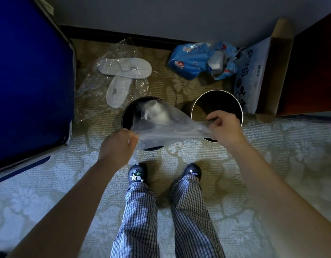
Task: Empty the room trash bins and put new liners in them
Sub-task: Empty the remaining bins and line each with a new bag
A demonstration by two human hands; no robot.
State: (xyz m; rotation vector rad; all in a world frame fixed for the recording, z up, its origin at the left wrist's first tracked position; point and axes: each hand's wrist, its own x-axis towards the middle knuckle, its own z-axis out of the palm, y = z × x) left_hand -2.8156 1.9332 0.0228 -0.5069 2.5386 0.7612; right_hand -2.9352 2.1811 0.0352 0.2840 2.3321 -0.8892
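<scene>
1. Head view: your left hand (117, 144) has its fingers curled, pinching the left edge of a thin, clear plastic bin liner (170, 127).
2. Your right hand (224, 125) grips the liner's right edge between thumb and bent fingers, so the film is stretched between both hands.
3. The liner hangs over the mouth of a dark round trash bin (124, 118) on the left. Something white and crumpled (155, 110) shows through the film inside that bin.
4. Just beside it, to the right, stands a second round bin with a pale metal rim (216, 101). Your right hand is over its near edge.
5. Both bins sit on a pale patterned carpet (254, 164), right in front of your dark clogs with star charms (137, 175) and your blue-and-white checked trousers (140, 211).
6. Beyond the left bin lie white disposable slippers in a clear wrapper (123, 71).
7. Beyond the right bin sits crumpled blue-and-white plastic packaging (194, 60), next to an open cardboard box (280, 62).
8. A large blue panel with a metal edge (30, 71) fills the left side.
</scene>
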